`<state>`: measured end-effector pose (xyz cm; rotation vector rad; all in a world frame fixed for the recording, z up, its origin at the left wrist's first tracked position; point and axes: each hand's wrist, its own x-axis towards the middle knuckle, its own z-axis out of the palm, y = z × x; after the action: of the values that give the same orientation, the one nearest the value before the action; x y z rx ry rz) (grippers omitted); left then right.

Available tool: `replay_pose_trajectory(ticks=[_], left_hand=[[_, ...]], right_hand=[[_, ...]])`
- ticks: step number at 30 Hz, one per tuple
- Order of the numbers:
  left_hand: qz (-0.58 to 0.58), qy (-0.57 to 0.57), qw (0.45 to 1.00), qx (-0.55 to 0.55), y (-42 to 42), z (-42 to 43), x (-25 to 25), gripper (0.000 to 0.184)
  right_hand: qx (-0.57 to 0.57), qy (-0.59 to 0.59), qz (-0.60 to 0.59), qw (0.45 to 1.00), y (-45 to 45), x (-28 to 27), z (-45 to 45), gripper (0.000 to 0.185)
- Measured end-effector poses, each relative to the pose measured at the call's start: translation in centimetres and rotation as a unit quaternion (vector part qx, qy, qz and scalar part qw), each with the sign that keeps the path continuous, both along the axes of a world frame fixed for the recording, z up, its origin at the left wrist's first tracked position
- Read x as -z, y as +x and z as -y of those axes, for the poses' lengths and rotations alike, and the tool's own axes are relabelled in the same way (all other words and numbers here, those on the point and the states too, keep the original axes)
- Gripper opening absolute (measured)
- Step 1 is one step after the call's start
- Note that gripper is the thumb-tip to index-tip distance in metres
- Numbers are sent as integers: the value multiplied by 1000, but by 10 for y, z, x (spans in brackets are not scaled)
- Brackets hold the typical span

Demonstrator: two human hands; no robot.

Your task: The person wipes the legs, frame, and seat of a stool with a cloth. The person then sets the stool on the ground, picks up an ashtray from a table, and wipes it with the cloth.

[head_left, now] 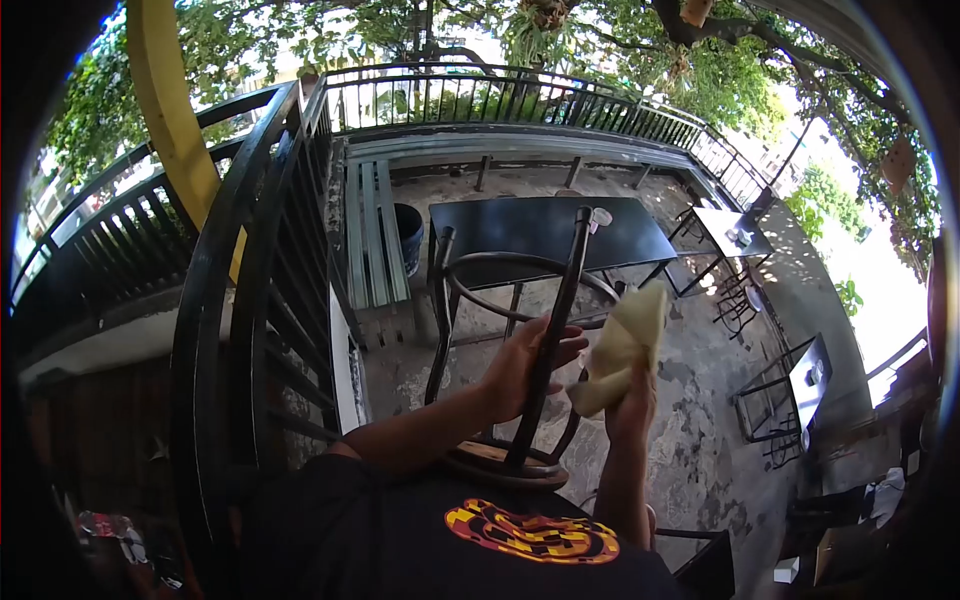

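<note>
Left hand spread behind stool leg, perhaps touching, right hand gripping pale cloth alongside

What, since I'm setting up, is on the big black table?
A small pale item sits toward the far right of the black table. The upturned stool covers strips of tabletop; anything behind it can't be seen.

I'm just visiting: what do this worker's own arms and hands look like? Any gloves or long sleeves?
No gloves show: the left hand is bare, and so is the visible part of the right hand. Both forearms are bare too. The shirt is dark; its left sleeve stops short of the forearm. A rounded print in red, orange and yellow marks it.
</note>
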<state>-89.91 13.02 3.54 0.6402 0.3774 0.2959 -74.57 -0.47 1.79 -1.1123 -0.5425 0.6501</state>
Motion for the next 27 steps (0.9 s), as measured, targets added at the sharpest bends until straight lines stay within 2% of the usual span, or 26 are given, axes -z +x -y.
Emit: replay_pose_trajectory(ticks=[1, 2, 4, 6, 7, 10, 11, 12, 14, 16, 18, 19, 20, 21, 22, 24, 26, 27], left_hand=[[38, -17, 999, -5, 3, 0, 13, 60], [75, -35, 996, -12, 7, -3, 35, 60], [128, -61, 989, -37, 4, 3, 46, 60], [169, -64, 981, -75, -2, 2, 28, 60], [177, -13, 980, -89, 1, 0, 39, 67], [159, -115, 981, -7, -5, -7, 36, 69], [213, -142, 967, 3, 1, -13, 48, 68], [112, -165, 978, -59, -2, -6, 26, 64], [113, -40, 991, -66, 13, -16, 50, 52], [65, -35, 996, -43, 3, -9, 29, 42], [44, -48, 998, -22, -3, -10, 21, 34], [47, -66, 997, -10, -2, -10, 23, 31], [51, -85, 995, 4, 0, -8, 26, 28], [108, -73, 991, 23, 6, -8, 39, 29], [77, -52, 996, 15, 4, -7, 35, 30], [17, -14, 1000, -1, -1, -2, 22, 33], [46, -25, 999, 9, 4, -1, 25, 40], [52, -29, 998, 13, 4, 0, 23, 42]], right_hand=[[-18, -40, 57, 997, -7, 2, -12, 47], [-29, -56, 202, 977, -20, -4, -24, 46], [-58, -84, 479, 872, -52, -24, -38, 45], [-82, -118, 467, 872, -66, -33, -33, 43], [-96, -137, 462, 871, -72, -35, -26, 42], [-132, -152, 483, 852, -75, -29, 3, 42], [-177, -190, 442, 858, -70, -24, 16, 42], [-218, -228, 399, 861, -64, -18, 30, 42], [-240, -164, 382, 877, -54, 3, 50, 39], [-204, -122, 241, 941, -45, 27, 76, 32], [-136, -121, 194, 964, -24, 53, 83, 34], [-85, -144, 220, 961, -5, 70, 82, 37], [-50, -102, 153, 982, -8, 62, 76, 40], [-14, -54, 88, 995, -10, 54, 70, 43], [7, 65, -71, 995, -22, 18, 47, 46], [50, 88, -104, 989, -23, -7, 30, 50], [102, 39, -45, 993, -9, -12, 12, 50], [85, 30, -11, 996, -6, -10, -1, 47]])
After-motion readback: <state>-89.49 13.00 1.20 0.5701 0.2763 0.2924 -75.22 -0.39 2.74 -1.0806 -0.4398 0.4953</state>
